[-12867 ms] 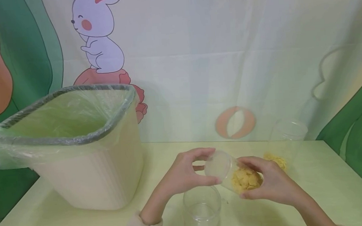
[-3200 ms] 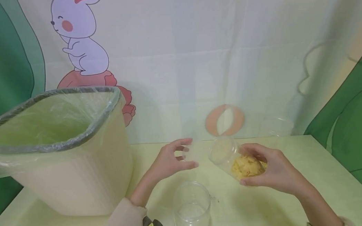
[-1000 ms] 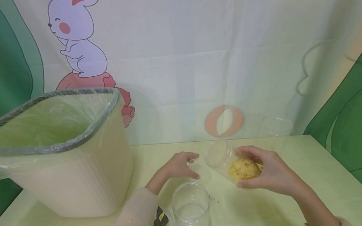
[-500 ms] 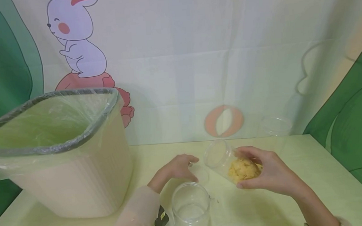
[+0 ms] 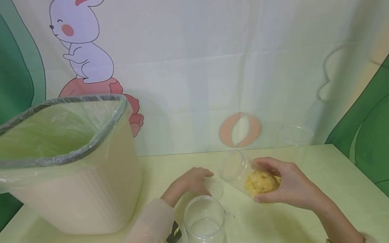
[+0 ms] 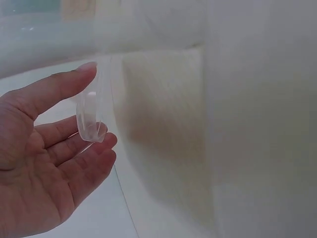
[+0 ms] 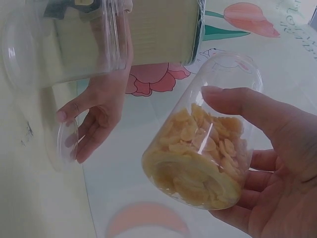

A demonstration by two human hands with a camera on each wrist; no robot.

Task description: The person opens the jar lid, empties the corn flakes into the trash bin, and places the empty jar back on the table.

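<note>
My right hand [image 5: 290, 184] grips a clear plastic jar [image 5: 232, 166] by its lower part. The jar is tilted, its uncovered mouth facing up and left, and yellow corn flakes [image 5: 261, 181] lie in its bottom. In the right wrist view the flakes [image 7: 198, 136] show through the wall. My left hand [image 5: 195, 181] pinches a clear round lid [image 5: 215, 189] low over the table, just behind another clear jar. The left wrist view shows the lid [image 6: 89, 116] between thumb and fingers; whether it touches the table I cannot tell. That front jar [image 5: 205, 225] stands upright and looks empty.
A large pale bin [image 5: 95, 194] with a plastic liner stands on the table [image 5: 254, 229] at the left. Another clear jar [image 5: 295, 134] stands at the back right, its lower part hidden by my right hand. A printed curtain [image 5: 178, 81] hangs behind.
Earlier my left hand was at the tilted jar's mouth; then it came away leftward with the lid. Over the last second it has lowered the lid slightly. The right hand stays almost still.
</note>
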